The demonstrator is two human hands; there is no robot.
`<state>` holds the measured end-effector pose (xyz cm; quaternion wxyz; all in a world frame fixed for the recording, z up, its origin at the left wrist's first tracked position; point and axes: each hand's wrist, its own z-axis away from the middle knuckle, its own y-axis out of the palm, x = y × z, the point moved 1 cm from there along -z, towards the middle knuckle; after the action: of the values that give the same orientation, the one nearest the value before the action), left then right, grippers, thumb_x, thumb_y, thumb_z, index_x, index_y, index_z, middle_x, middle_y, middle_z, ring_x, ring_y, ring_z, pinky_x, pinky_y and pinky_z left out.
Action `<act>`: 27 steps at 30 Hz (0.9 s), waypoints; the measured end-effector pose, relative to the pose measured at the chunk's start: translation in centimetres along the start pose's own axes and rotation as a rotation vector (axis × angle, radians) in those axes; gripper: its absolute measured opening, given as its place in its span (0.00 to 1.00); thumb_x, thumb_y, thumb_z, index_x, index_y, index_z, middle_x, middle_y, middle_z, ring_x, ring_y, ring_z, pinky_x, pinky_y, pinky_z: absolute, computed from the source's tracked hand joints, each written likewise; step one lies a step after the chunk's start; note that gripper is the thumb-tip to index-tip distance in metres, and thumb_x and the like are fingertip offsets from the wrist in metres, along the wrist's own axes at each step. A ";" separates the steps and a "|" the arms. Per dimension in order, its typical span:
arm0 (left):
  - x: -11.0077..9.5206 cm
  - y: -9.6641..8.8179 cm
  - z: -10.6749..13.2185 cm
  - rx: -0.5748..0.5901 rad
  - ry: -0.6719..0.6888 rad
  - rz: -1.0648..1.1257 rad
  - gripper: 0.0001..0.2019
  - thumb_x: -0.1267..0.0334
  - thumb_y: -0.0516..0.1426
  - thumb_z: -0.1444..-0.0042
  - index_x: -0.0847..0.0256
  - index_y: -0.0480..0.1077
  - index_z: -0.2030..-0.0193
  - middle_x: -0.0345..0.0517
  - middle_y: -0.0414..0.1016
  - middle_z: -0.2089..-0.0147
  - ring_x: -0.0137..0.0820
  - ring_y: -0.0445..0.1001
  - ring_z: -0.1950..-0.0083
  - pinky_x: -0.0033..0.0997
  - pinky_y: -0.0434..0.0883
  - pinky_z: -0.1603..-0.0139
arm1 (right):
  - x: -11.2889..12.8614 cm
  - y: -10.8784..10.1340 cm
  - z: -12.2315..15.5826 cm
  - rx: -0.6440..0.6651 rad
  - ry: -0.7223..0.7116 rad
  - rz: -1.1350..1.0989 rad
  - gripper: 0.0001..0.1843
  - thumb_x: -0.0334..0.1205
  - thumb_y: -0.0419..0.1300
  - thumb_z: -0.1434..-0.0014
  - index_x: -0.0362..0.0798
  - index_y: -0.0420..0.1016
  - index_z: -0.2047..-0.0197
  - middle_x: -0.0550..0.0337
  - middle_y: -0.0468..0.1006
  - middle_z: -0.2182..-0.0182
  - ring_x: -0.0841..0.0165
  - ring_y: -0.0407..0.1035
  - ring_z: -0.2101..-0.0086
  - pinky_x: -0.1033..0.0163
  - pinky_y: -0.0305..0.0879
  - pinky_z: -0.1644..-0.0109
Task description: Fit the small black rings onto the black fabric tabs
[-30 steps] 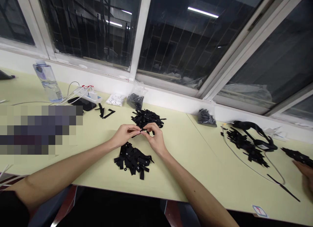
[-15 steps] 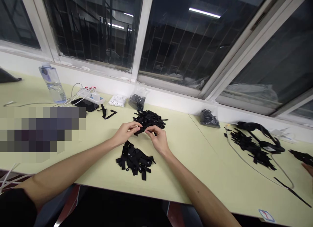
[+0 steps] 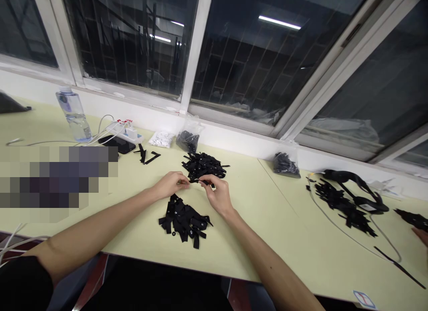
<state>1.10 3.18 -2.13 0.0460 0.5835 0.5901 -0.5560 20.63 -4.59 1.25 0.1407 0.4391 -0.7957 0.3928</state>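
Note:
Over the table, just in front of a heap of black fabric strips (image 3: 205, 165), both hands meet at a small black strip (image 3: 194, 181). My left hand (image 3: 174, 184) has its fingers curled in and pinches the strip's left end. Thumb and fingertips of my right hand (image 3: 217, 192) grip the other end. Nearer to me lies a second pile of black strips (image 3: 184, 219), some bearing small white marks. Beside that pile sits a tiny black ring-like piece (image 3: 174, 234). Details of the held strip are too small to make out.
At the back stand bags of black parts (image 3: 187, 139) (image 3: 286, 164) and a bag of white pieces (image 3: 161, 139). A phone (image 3: 117, 144), power strip (image 3: 129, 131) and water bottle (image 3: 75, 117) are left. Rightward lie more strips (image 3: 346, 208), a headset-like strap (image 3: 371, 204) and another person's hand (image 3: 420, 234).
My left hand's fingers have curled in and drawn slightly left and down from the strip's middle. My right hand stays nearly in place, still gripping the strip.

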 end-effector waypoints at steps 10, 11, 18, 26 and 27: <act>-0.6 0.1 -0.1 0.055 -0.004 -0.133 0.09 0.56 0.61 0.44 0.58 0.77 0.65 0.45 0.74 0.63 0.37 0.73 0.62 0.32 0.65 0.62 | -0.6 0.4 0.3 0.020 -0.018 -0.008 0.14 0.29 0.54 0.42 0.50 0.79 0.59 0.59 0.81 0.63 0.65 0.75 0.64 0.61 0.70 0.61; -0.5 0.1 -0.2 0.064 -0.005 -0.130 0.09 0.56 0.61 0.45 0.58 0.76 0.65 0.46 0.74 0.64 0.37 0.73 0.62 0.32 0.66 0.62 | -0.6 0.4 0.3 0.019 -0.018 -0.007 0.14 0.28 0.54 0.43 0.49 0.79 0.59 0.59 0.81 0.64 0.65 0.75 0.65 0.61 0.70 0.62; -0.6 -0.2 -0.2 0.104 0.014 -0.133 0.08 0.57 0.59 0.44 0.60 0.72 0.66 0.47 0.73 0.65 0.39 0.72 0.60 0.33 0.66 0.61 | -0.6 0.5 0.4 0.030 -0.057 0.000 0.19 0.24 0.51 0.45 0.50 0.78 0.59 0.61 0.81 0.66 0.67 0.74 0.67 0.61 0.70 0.61; -0.4 -0.8 0.0 0.008 -0.063 0.061 0.10 0.56 0.56 0.41 0.60 0.71 0.67 0.42 0.73 0.69 0.33 0.70 0.66 0.30 0.65 0.65 | -0.8 0.7 0.6 0.159 -0.135 0.029 0.19 0.25 0.49 0.43 0.52 0.78 0.59 0.60 0.81 0.63 0.65 0.76 0.63 0.58 0.73 0.57; -0.4 -0.9 0.0 -0.014 -0.073 0.113 0.11 0.55 0.56 0.41 0.61 0.70 0.66 0.42 0.73 0.69 0.32 0.70 0.67 0.30 0.65 0.65 | -0.8 0.8 0.7 0.176 -0.127 0.018 0.19 0.25 0.50 0.43 0.52 0.78 0.58 0.60 0.81 0.63 0.66 0.76 0.63 0.59 0.73 0.57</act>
<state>0.58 3.21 -1.26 0.1028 0.5949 0.5581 -0.5693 20.54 -4.39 -0.08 0.0473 0.4668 -0.7692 0.4338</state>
